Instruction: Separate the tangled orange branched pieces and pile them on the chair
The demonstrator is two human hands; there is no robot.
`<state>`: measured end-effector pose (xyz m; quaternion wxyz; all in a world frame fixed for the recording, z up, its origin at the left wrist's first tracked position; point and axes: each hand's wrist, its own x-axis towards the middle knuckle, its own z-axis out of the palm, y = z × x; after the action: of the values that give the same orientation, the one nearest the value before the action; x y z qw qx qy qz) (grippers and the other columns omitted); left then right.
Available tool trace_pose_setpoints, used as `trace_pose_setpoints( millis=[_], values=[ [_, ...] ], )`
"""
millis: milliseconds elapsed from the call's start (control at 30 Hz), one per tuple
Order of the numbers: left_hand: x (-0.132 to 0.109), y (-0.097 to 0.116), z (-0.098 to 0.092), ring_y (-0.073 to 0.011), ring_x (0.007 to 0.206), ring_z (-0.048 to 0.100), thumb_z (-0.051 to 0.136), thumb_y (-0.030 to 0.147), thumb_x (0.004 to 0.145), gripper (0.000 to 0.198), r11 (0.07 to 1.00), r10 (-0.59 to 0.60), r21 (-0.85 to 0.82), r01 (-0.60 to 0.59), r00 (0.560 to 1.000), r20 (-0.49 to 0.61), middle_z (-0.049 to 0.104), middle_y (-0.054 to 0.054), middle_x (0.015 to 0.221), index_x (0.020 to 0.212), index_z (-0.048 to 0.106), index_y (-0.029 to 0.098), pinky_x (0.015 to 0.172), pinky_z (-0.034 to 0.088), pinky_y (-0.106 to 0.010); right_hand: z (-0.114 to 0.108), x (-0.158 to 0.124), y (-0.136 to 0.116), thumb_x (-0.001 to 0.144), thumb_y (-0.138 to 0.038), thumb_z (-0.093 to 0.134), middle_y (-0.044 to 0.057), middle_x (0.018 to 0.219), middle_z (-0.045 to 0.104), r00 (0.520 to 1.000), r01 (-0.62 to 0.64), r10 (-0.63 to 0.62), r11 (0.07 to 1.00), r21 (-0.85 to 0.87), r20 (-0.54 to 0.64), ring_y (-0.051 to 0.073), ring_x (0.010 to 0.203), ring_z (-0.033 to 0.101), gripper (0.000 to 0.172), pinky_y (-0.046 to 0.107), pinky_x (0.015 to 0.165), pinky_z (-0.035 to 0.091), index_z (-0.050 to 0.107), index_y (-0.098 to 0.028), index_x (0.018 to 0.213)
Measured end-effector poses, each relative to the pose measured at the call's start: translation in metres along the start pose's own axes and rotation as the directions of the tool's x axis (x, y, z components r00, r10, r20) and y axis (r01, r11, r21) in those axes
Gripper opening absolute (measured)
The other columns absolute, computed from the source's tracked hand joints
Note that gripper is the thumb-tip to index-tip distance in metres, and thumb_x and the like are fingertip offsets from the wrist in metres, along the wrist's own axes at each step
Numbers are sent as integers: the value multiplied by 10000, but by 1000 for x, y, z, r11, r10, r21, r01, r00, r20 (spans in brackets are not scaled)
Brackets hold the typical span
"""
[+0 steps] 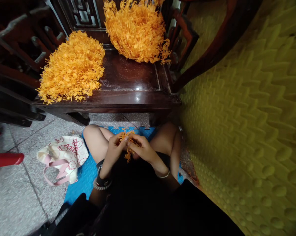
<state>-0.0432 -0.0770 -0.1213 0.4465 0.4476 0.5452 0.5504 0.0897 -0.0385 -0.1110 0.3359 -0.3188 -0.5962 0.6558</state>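
Both hands meet above my lap, fingertips close together around a small orange stringy piece [128,155]. My left hand [115,147] pinches it from the left side, and my right hand [144,148] grips it from the right. Some curly strands stick up above the fingers and others dangle below them. On the dark wooden chair seat [131,77] lie two heaps of similar orange pieces: one heap [74,67] at the left front, another heap [138,31] farther back against the chair's back.
A white cloth bag [72,154] with pink straps lies at the left, beside a blue foam mat [85,183]. A red bar [6,159] juts in at the far left. A yellow textured wall [248,114] borders the right side.
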Motion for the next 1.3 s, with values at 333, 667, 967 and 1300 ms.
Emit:
trace_pose_setpoints(
  millis=[333,667,967,1300],
  values=[
    [-5,3,8,-57,396,267,603,513,813,537,908,-100,-402,114,993,57,313,59,428,478,359,171,406,234,-211,3,-2,3,750,-362,525,-75,475,215,992,-102,126,813,573,-2,88,442,172,348,255,452,199,324,-218,505],
    [-1,4,6,-99,478,388,553,440,878,256,968,-18,-252,1,998,-64,477,24,574,833,593,191,452,300,-242,5,2,-7,829,-491,497,0,686,432,965,-54,188,824,563,-183,155,638,433,285,311,655,417,504,-225,727],
    [-1,-11,7,-128,638,464,529,394,854,201,996,68,-44,-71,995,-67,493,13,720,818,515,197,600,410,-238,6,-2,0,849,-437,557,41,931,624,965,-10,97,943,334,-244,207,948,556,222,350,904,428,687,-257,865],
    [1,-3,7,-139,683,515,506,405,908,258,990,47,122,-69,984,170,597,-10,765,897,613,170,634,409,-233,6,-2,-2,856,-369,582,26,944,664,965,47,-4,986,157,-261,175,927,584,203,323,926,422,735,-248,913]
  ],
)
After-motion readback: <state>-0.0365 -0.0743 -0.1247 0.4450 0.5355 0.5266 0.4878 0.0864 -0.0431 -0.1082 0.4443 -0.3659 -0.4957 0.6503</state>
